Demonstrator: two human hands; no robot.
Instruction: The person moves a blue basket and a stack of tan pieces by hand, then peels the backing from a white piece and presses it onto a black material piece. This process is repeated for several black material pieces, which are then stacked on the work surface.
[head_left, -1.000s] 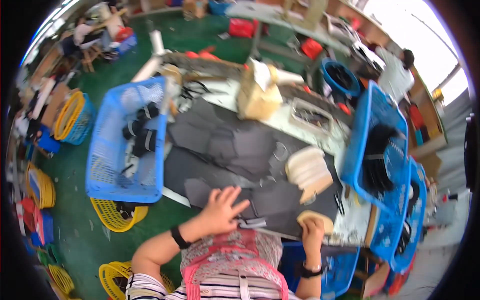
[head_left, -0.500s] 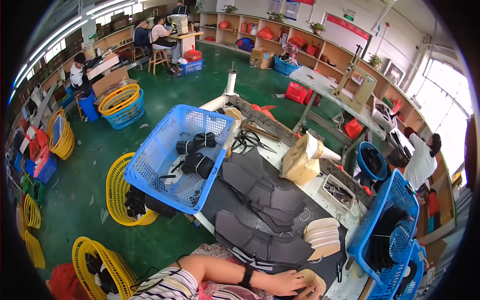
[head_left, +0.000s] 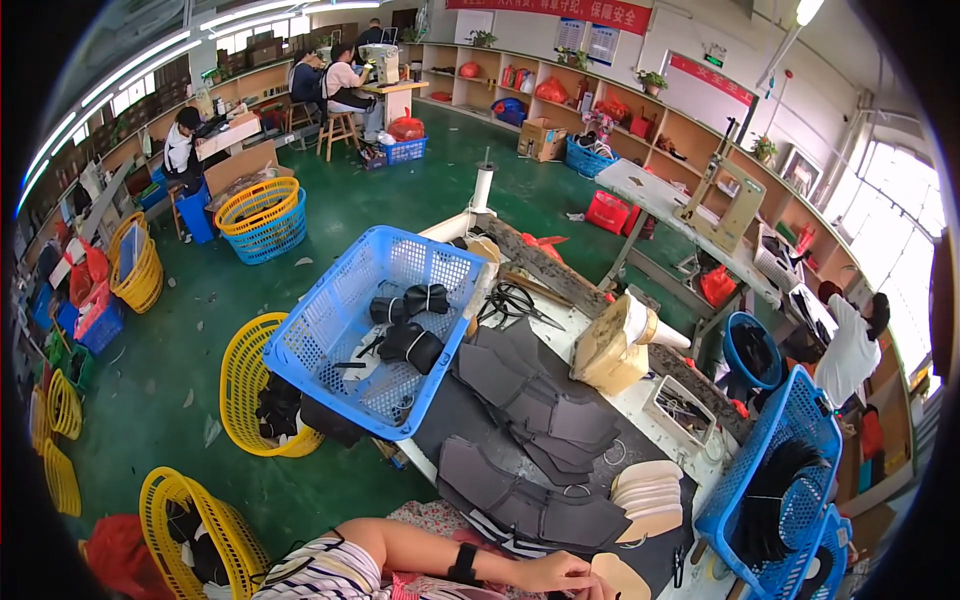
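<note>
My left hand, with a dark wristband and a striped sleeve, reaches in from the lower edge, its fingers closed at the edge of a rounded beige piece. Only a few fingers of my right hand show beside it at the bottom; the rest is cut off. Just above lies a fanned stack of similar beige pieces. Left of that stack, dark grey cut pieces lie overlapped on a black mat, with a second pile of grey pieces farther back.
A blue basket with black bundles rests at the table's left. Scissors, a beige block and a small white tray lie along the back. Another blue basket stands right, yellow baskets left. Other people work farther off.
The whole view has shifted, so the table sits slightly lower and to the right. My left hand's fingers have drawn together, and less of my right hand shows now.
</note>
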